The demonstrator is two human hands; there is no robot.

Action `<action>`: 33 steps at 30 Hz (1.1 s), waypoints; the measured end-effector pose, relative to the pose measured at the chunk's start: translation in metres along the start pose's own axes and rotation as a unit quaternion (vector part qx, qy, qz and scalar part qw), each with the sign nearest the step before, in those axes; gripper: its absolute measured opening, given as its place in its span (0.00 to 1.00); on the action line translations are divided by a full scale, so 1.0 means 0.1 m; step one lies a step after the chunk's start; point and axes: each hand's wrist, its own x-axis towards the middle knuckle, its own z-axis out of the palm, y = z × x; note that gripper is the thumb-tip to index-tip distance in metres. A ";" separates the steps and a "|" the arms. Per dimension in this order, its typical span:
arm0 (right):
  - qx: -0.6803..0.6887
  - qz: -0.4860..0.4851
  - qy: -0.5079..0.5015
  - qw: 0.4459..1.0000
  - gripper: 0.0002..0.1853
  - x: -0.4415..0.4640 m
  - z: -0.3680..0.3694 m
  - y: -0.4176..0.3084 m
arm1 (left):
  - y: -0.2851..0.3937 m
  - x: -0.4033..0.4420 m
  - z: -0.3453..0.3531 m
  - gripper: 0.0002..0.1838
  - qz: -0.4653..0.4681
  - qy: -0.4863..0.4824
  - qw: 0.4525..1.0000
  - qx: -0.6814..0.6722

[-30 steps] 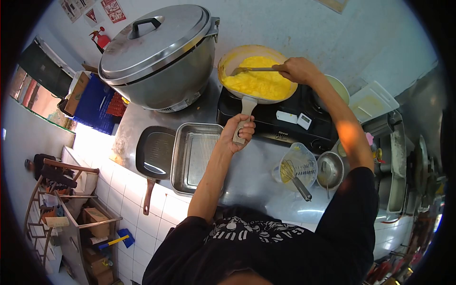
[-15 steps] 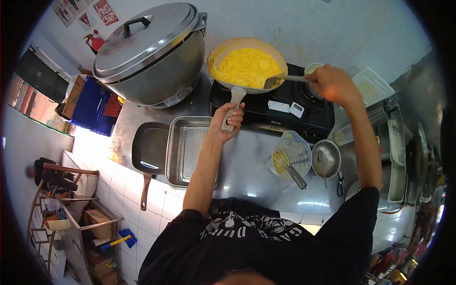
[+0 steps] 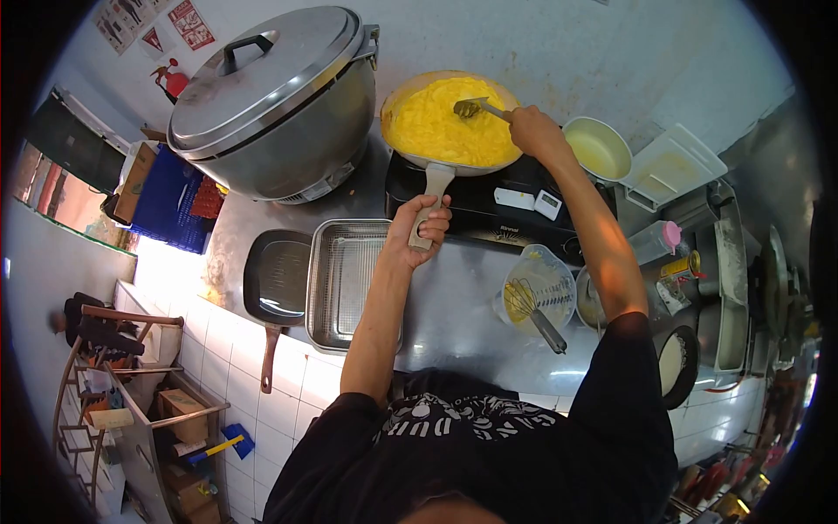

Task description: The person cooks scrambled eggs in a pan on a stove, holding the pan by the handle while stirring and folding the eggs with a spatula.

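Observation:
My left hand [image 3: 419,230] is wrapped round the light handle of the frying pan [image 3: 439,179], which rests on the left part of the black gas stove [image 3: 476,222]. Yellow egg [image 3: 428,118] covers the pan's bottom. Closed on the spatula's handle, my right hand [image 3: 534,131] is over the pan's right rim. The spatula [image 3: 471,107] has its dark blade in the upper middle of the egg. A white timer [image 3: 547,204] lies on the stove, below my right forearm. To the right of the stove's back is a pot [image 3: 598,150] with a pale yellow inside.
A large rice cooker [image 3: 279,113] stands left of the stove. Nearer me are a dark square pan [image 3: 278,279], a metal tray [image 3: 345,279] and a measuring jug [image 3: 552,288] with a whisk [image 3: 534,316]. My right arm partly hides a metal bowl [image 3: 590,299].
The spatula has moved from the egg's left side to the pan's right edge, then back to its upper middle. My left hand keeps its grip; the whole view has shifted a little.

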 end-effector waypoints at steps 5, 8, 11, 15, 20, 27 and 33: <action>0.035 0.028 -0.043 0.998 0.15 0.00 -0.41 0.11 | -0.02 -0.02 0.02 0.11 0.019 0.031 0.999 0.018; -0.014 0.014 -0.006 1.000 0.15 -0.16 -0.86 0.24 | -0.02 -0.01 0.02 0.10 0.019 0.035 0.999 0.020; -0.031 -0.026 -0.016 0.999 0.15 -0.30 -1.34 0.26 | -0.01 0.01 0.01 0.08 0.016 0.032 0.999 0.023; -0.129 -0.033 -0.104 0.986 0.14 -0.37 -1.44 0.16 | -0.02 0.01 0.01 0.09 0.021 0.032 0.999 0.016; -0.110 -0.024 -0.115 0.987 0.13 -0.23 -0.78 0.22 | 0.00 0.01 -0.03 0.09 0.010 0.015 1.000 0.019; 0.085 0.018 -0.031 0.996 0.16 0.18 0.03 0.41 | 0.01 0.01 -0.01 0.09 -0.001 0.019 1.000 0.023; 0.099 0.021 -0.020 0.995 0.16 0.15 -0.41 0.39 | 0.00 0.01 0.01 0.08 0.015 0.030 0.999 0.033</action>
